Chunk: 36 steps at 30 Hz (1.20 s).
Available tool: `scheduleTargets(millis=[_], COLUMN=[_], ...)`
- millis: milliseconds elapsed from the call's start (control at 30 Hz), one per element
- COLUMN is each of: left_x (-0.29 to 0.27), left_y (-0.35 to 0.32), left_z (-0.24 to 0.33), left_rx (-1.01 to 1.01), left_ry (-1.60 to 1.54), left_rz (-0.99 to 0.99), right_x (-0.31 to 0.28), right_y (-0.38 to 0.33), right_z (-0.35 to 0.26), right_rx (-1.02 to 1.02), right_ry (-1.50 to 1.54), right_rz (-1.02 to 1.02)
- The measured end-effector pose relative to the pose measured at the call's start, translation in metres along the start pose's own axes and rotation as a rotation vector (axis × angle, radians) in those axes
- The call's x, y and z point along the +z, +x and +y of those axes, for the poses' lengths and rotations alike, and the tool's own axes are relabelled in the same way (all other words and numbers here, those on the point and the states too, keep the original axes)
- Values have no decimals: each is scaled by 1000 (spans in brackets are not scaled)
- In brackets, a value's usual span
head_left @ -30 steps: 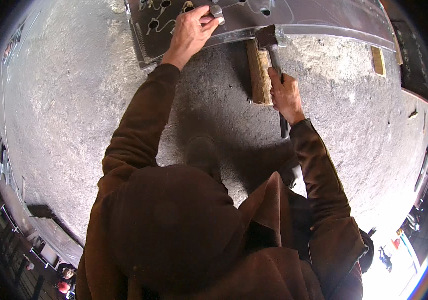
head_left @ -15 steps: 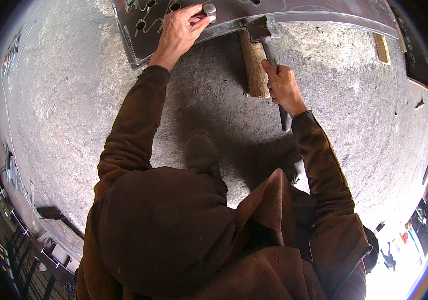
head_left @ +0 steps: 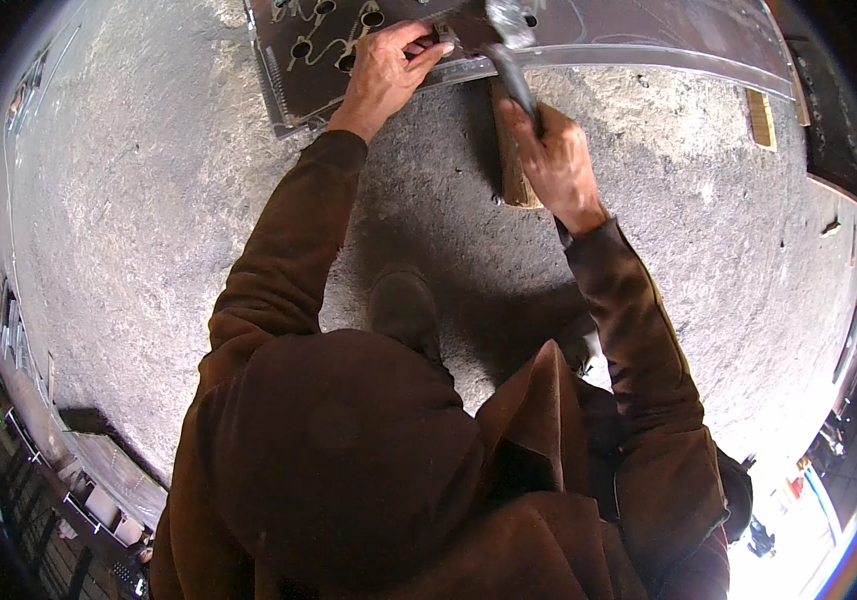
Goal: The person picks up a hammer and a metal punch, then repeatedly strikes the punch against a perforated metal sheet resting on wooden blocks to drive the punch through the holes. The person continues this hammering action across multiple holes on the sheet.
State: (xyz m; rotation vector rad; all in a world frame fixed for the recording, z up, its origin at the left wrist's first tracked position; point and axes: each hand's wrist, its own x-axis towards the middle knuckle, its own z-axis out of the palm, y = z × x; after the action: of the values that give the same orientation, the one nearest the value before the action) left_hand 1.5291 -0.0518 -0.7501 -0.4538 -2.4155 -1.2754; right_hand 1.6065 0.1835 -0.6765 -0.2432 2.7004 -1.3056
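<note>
My left hand [head_left: 383, 78] is closed in a pinch around a small metal piece [head_left: 446, 38] at the near edge of a dark steel plate [head_left: 638, 25]. Fingers cover much of the piece, so its full shape is hidden. Wrapped around the handle of a hammer [head_left: 514, 80], my right hand [head_left: 560, 165] is to the right of the left one. The hammer's head is over the plate, right of the metal piece and blurred by motion. Round holes and pale curved marks show on the plate by my left hand.
A wooden block [head_left: 518, 188] juts from under the plate's near edge, partly behind my right hand. Another wood piece [head_left: 760, 120] is under the plate's right end. Rough concrete floor [head_left: 148, 200] surrounds my boot [head_left: 401, 300]. Metal parts lie along the far left rim.
The hammer has moved from the plate's near edge up over the plate, its head swinging left. My left hand has shifted slightly right and down with the metal piece.
</note>
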Motion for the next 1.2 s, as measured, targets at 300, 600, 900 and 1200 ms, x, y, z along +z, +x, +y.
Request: scheduleTargets(millis=[300,600,900,1200], left_x=[3,-16,-6,-22], left_y=[-3,-17,12,9], left_z=[-5,-6,-4,31], left_rx=[-31,-83,30,-196], left_ry=[-13,20,-8,-77], left_rz=[6,-42,107,-35], right_x=[-61,-116,-20,-9], right_y=[23,31,25,26], right_z=[-112,-71,26,61], right_rx=[-305,-400,456,466], right_ry=[155,-644,185,237], right_rz=[255,321,-106,-40])
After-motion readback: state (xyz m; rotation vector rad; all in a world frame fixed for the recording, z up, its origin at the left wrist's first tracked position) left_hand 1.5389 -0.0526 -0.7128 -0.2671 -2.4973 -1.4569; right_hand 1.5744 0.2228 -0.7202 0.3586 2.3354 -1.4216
